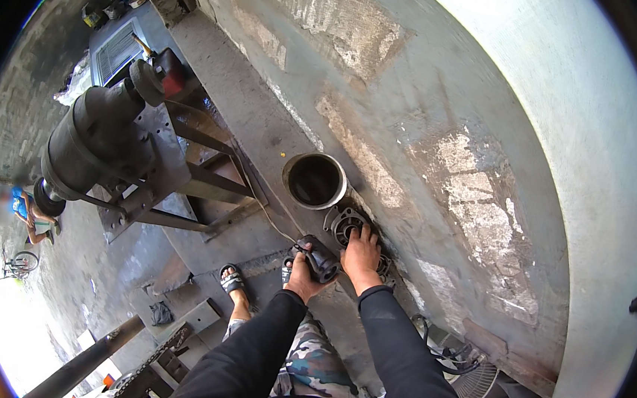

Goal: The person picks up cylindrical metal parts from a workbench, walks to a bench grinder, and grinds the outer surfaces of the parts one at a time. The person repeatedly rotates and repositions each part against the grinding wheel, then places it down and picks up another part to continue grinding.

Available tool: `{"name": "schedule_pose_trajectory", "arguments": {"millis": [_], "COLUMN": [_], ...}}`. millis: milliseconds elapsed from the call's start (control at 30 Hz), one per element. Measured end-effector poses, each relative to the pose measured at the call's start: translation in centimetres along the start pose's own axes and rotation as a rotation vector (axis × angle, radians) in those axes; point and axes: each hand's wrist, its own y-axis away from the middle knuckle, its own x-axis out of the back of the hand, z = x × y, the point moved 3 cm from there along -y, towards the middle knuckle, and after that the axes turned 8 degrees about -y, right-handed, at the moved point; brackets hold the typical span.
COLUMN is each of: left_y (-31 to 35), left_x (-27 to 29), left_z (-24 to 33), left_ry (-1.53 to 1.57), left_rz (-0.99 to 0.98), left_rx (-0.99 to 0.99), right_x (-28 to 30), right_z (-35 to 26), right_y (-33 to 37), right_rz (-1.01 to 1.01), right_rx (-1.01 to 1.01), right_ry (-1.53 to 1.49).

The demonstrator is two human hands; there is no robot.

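My left hand (300,278) is closed round a dark, greasy cylindrical metal part (323,264) with a round opening at its near end. To the right, my right hand (361,256) has its fingers curled over a grimy metal flange (344,222) with a round hole, which rests on the ledge by the wall. More metal parts (384,264) lie beside that hand, partly hidden by it. Just beyond the flange stands a round metal pot (342,189) holding dark liquid.
A bench grinder (99,137) on a steel stand (208,179) is at the left, with a thin cable (275,225) near my left hand. Along the right runs a stained wall (430,110). A fan (476,380) sits lower right; a steel pipe (89,357) lower left. A person (26,210) is far left.
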Motion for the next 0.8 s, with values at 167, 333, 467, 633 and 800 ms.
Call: {"name": "schedule_pose_trajectory", "arguments": {"millis": [167,333,467,633,800], "left_y": [1.6,6.7,16.2,29.6,38.6], "left_x": [1.9,6.8,12.3,16.7,17.8], "left_z": [2.0,5.5,7.7,8.2,9.7], "left_ry": [-0.102,-0.091,-0.147,0.059,0.182], "left_rz": [0.079,0.059,0.055,-0.063,-0.103], "left_rx": [-0.087,-0.102,-0.155,-0.222,-0.555], "right_x": [0.3,1.4,4.3,7.6,9.7], "right_z": [0.4,0.5,-3.2,-17.7,-37.2], "right_y": [1.8,2.5,4.2,7.3,9.2], "right_rz": [0.024,0.223,0.275,-0.036,-0.126], "right_rx": [0.059,0.106,0.259,0.727,1.116], "right_ry": [0.033,-0.074,-0.301,-0.626,-0.375]}}
